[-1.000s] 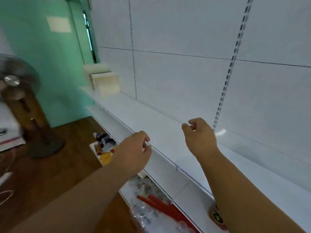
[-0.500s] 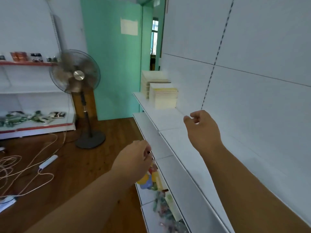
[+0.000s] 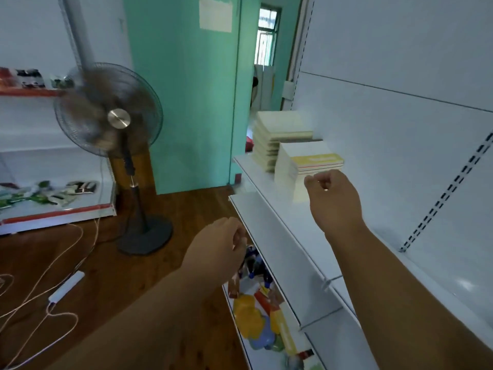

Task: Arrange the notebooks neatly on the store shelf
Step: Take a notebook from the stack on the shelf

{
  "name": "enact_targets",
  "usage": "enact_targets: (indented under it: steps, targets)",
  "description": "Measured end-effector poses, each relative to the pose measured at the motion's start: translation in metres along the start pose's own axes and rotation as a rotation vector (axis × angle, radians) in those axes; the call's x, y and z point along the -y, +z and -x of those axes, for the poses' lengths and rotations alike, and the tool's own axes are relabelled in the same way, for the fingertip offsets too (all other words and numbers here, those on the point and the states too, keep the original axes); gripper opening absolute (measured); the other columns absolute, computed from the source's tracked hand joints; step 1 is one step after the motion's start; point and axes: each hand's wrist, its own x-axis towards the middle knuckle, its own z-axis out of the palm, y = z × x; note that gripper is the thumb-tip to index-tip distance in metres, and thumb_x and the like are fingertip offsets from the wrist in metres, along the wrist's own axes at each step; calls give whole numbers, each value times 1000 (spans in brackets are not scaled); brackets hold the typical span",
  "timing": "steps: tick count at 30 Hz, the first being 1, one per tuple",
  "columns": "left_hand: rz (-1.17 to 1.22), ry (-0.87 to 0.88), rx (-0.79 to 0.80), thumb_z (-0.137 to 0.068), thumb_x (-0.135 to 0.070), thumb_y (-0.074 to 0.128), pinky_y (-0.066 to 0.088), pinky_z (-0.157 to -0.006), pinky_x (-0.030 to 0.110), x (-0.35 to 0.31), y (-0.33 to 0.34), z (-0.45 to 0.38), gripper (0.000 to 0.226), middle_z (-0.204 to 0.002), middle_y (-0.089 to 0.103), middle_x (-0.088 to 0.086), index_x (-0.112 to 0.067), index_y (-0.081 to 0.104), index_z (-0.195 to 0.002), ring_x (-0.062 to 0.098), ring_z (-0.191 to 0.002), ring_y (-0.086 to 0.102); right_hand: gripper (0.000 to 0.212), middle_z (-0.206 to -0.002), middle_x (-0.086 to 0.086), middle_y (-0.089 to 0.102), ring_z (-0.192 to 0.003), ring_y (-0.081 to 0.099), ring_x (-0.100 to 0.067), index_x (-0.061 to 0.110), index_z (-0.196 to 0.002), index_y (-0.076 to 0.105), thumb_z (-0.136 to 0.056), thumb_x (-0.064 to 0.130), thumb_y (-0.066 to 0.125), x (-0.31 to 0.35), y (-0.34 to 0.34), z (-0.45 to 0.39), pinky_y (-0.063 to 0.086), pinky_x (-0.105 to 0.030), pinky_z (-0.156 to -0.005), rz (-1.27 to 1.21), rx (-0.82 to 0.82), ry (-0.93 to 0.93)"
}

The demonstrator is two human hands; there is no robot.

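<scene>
Ahead on the shelf (image 3: 282,217), two notebook stacks (image 3: 306,166) lie just beyond the nearer right hand (image 3: 333,201); both it and the left hand (image 3: 218,247) are loosely curled, empty.

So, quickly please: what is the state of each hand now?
Left hand: fingers loosely curled, holding nothing, open.
Right hand: fingers loosely curled, holding nothing, open, near the notebooks.

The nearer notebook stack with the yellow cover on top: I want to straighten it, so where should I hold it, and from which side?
Probably best taken by its two opposite sides, coming from the open aisle edge of the shelf. The nearer notebook stack sits flat, with the wall panel behind it and the taller stack close beyond. The right hand and left hand hold nothing.
</scene>
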Motion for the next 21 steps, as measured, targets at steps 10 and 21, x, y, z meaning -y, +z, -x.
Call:
enact_targets:
  steps: [10,21]
  targets:
    - [64,175,102,-95,-34,52,49,-75,20,69,56,-204,11,-88,56,-16,-30,57,-105,3,-80,54,20,-76,8,61,-73,61,-13,18,-89,61,-97,36,58,-31,66,-151,47,-30,-66,39,-174,105]
    - [141,273,230,-97,-34,53,49,-74,13,132,69,-363,8,-90,58,-17,-32,56,-104,2,-80,59,52,-68,2,56,-75,57,-25,11,-80,55,-87,63,61,-77,137,-275,40,-32,-66,512,-226,444]
